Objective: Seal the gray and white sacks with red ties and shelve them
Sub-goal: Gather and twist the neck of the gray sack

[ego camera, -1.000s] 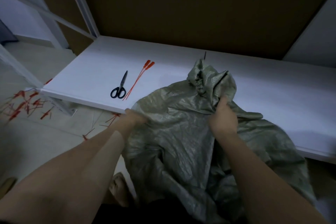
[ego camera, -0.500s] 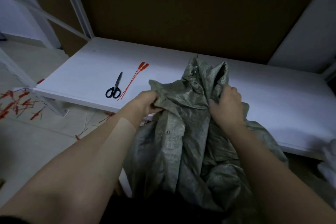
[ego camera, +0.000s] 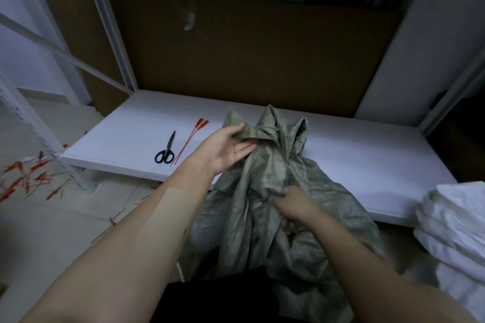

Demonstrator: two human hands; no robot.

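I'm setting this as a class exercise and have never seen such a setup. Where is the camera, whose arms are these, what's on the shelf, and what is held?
There is no machine: each grip is a person's bare hand. Every picture comes from one wide camera worn on that person's head, looking forward and down, so the arms reach in from below. The left grip pinches the gathered top of a gray sack, and the right grip clutches its cloth lower down. On the white shelf lie black scissors and two red ties beside them. More red pieces litter the floor at left, and a white sack shows at the right edge.
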